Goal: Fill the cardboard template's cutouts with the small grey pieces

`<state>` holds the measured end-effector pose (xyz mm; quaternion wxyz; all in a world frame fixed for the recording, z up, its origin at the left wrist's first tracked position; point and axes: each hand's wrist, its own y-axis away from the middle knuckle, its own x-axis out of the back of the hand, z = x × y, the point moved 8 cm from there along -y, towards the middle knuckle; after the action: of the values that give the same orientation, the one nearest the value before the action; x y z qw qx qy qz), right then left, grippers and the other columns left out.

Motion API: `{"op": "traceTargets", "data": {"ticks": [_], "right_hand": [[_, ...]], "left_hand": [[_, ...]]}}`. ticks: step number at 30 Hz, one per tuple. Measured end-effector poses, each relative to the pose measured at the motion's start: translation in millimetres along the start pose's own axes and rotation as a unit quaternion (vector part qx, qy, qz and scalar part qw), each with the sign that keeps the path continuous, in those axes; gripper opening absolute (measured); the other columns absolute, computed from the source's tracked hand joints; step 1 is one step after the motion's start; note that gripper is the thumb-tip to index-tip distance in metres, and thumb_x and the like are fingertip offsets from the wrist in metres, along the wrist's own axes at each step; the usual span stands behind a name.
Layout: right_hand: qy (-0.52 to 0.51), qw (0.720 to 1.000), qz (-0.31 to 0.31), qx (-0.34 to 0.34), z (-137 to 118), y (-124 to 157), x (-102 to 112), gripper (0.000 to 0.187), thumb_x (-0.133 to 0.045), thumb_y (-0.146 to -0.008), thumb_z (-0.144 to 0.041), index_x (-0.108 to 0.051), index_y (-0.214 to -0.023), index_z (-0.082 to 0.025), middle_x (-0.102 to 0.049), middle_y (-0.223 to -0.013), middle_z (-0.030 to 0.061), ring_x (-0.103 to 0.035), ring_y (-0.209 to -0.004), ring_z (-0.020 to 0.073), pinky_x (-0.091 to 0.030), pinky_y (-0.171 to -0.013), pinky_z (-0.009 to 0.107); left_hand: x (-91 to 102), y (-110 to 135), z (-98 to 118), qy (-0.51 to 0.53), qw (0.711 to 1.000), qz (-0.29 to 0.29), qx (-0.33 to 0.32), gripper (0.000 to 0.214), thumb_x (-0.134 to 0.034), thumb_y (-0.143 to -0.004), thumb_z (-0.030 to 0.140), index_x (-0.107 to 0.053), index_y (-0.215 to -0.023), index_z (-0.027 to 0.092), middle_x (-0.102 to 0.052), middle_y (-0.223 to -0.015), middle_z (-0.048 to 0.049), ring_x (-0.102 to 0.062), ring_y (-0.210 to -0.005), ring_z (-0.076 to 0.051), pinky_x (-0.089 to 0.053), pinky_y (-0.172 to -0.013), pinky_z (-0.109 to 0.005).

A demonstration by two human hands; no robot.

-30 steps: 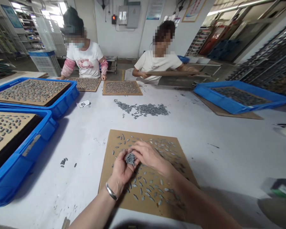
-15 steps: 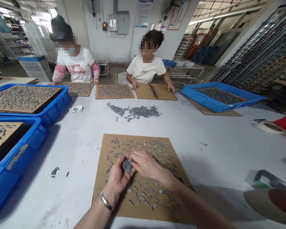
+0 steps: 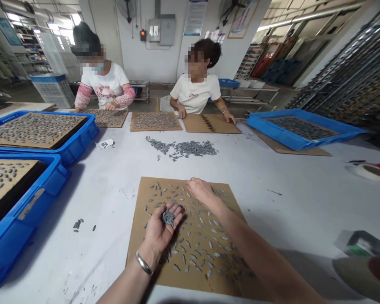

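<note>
My left hand (image 3: pixel 158 236) is cupped palm up above a cardboard sheet (image 3: pixel 177 283), holding a small heap of grey leaf-shaped pieces (image 3: pixel 168 218). A metal bangle (image 3: pixel 143 262) is around that wrist. Toward the far edge of the sheet, my right hand (image 3: pixel 202 192) reaches down with its fingers drawn together; what is between the fingertips is hidden. Many similar grey pieces (image 3: pixel 193 256) lie spaced apart over the sheet, most pointing in slanted directions. Some of them are covered by my right forearm.
A loose pile of grey pieces (image 3: pixel 194 147) lies mid-table. Blue trays (image 3: pixel 55 169) stand at left, another blue tray (image 3: pixel 299 143) at far right. Two co-workers sit opposite behind cardboard sheets (image 3: pixel 221 126). A tape roll (image 3: pixel 367 172) is at right.
My right hand has moved from the heap in my left palm away to the sheet's far edge. The left hand has opened out a little, still holding the pieces. The view has shifted slightly.
</note>
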<state>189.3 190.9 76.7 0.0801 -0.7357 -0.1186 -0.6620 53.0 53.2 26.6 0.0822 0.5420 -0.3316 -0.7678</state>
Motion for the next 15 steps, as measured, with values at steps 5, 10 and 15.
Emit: {"op": "traceTargets", "data": {"ticks": [5,10,15], "right_hand": [[-0.094,0.989,-0.001,0.113,-38.9,42.3,13.6,0.027,-0.05,-0.105,-0.024,-0.076,-0.112,-0.022,-0.075,-0.108,0.0072,-0.069,-0.096,0.0182,-0.049,-0.084,0.027],[-0.162,0.956,0.04,0.24,-82.1,98.7,12.7,0.019,-0.057,-0.1,-0.018,-0.076,-0.102,-0.022,-0.074,-0.1,0.0064,-0.067,-0.093,0.021,-0.052,-0.087,0.034],[-0.16,0.958,0.109,0.21,-81.3,122.3,5.7,0.02,-0.052,-0.098,-0.011,-0.07,-0.095,-0.019,-0.072,-0.095,0.0078,-0.065,-0.092,0.0231,-0.052,-0.087,0.037]], "left_hand": [[-4.1,1.2,-1.2,0.021,1.0,-0.017,-0.001,0.025,-0.049,-0.104,0.026,-0.065,-0.096,0.01,-0.073,-0.101,-0.0149,-0.074,-0.09,-0.022,-0.063,-0.082,-0.036],[0.7,-0.8,-7.6,0.044,0.999,-0.014,-0.004,0.023,-0.052,-0.102,0.022,-0.067,-0.087,0.012,-0.071,-0.084,-0.0064,-0.067,-0.07,-0.013,-0.058,-0.068,-0.025],[-4.1,3.6,-20.1,0.023,0.999,-0.033,0.035,0.023,-0.051,-0.101,0.017,-0.066,-0.086,0.01,-0.069,-0.08,-0.005,-0.066,-0.069,-0.012,-0.056,-0.064,-0.023]]}}
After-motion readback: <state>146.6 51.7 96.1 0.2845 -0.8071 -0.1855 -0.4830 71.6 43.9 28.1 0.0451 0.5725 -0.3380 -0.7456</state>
